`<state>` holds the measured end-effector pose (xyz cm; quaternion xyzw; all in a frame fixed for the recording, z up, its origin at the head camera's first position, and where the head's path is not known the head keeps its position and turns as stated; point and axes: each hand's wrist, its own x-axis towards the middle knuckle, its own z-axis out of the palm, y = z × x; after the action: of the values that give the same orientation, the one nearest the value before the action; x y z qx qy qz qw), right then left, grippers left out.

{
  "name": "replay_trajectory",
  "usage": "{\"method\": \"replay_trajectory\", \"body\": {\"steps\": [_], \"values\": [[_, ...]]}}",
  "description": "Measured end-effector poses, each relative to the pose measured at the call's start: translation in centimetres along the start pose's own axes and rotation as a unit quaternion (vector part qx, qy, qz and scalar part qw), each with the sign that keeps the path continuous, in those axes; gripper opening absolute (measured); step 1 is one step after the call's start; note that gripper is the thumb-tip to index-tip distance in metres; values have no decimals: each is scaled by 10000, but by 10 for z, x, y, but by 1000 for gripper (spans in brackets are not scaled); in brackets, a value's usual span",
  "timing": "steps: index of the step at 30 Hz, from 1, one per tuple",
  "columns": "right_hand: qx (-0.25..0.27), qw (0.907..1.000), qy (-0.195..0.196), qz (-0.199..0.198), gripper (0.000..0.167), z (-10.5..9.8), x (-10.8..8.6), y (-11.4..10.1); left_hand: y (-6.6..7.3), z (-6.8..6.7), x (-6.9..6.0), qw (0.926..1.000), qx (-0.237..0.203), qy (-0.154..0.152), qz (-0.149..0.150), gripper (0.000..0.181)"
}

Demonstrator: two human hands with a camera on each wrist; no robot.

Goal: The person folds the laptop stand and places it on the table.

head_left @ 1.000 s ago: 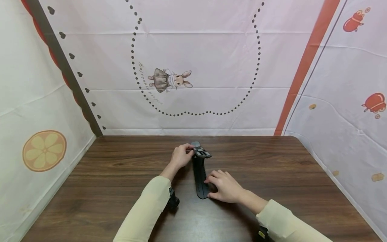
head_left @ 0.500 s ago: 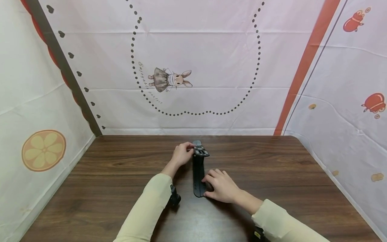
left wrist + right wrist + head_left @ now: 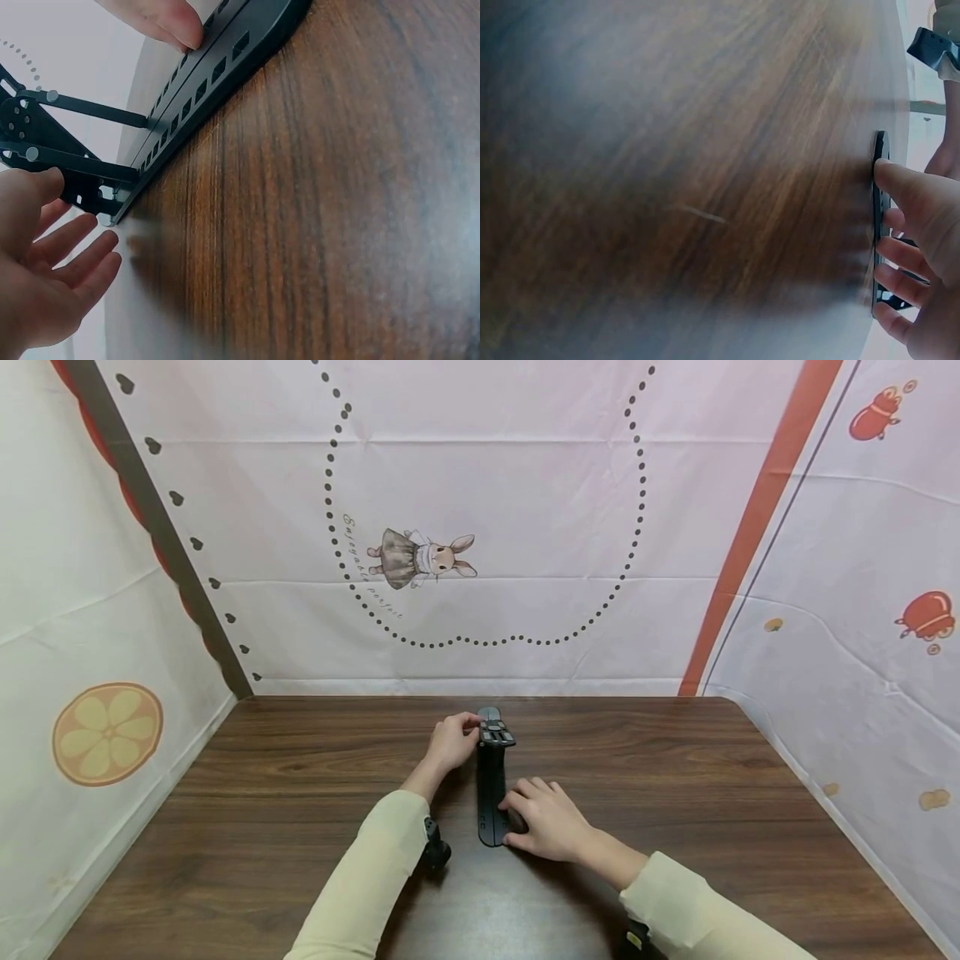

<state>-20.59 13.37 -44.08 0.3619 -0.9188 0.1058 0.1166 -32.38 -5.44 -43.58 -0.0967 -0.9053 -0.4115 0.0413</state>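
A black stand point(image 3: 491, 789) with a long rounded base lies lengthwise on the table, its small raised plate point(image 3: 497, 732) near the far end. In the left wrist view the slotted base point(image 3: 210, 71) joins two thin struts. My left hand point(image 3: 450, 745) pinches the stand's far part from the left; in its wrist view the thumb of that hand point(image 3: 45, 262) lies on the dark metal, the lower fingers loose. My right hand point(image 3: 551, 822) touches the base's near right side, fingers spread and slightly bent. In the right wrist view this hand point(image 3: 930, 232) has its thumb against the dark edge.
The brown wooden table point(image 3: 300, 777) meets a printed cloth backdrop point(image 3: 525, 527) at its far edge, with more cloth at both sides. Black wrist cameras are strapped at the left cuff point(image 3: 435, 850) and the right cuff point(image 3: 637, 937).
The stand's near end has swung left, so the base now points almost straight away from me. My right hand has moved slightly left with it, and the raised plate has shifted a little left.
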Motion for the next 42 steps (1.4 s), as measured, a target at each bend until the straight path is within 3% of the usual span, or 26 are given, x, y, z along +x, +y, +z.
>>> {"method": "replay_trajectory", "body": {"steps": [6, 15, 25, 31, 37, 42], "values": [[180, 9996, -200, 17, 34, -2, -2, 3, -2, -4, -6, 9994, -64, -301, 129, 34], [478, 9982, -362, 24, 28, -7, 1, 10, -1, -9, -19, 9993, -239, -247, 162, 32], [1383, 9890, 384, 366, 24, -8, 13, 23, 2, -16, -36, 9987, -363, -11, 360, 25], [1711, 9808, 621, 694, 25, -6, 20, 30, 4, -17, -49, 9988, -411, 31, 265, 21], [1966, 9696, 854, 1178, 25, -2, 27, 34, -3, -15, -54, 9985, -521, 106, 141, 20], [2257, 9546, 1051, 1634, 23, 2, 36, 38, -5, -11, -55, 9976, -651, 220, 27, 19]]}}
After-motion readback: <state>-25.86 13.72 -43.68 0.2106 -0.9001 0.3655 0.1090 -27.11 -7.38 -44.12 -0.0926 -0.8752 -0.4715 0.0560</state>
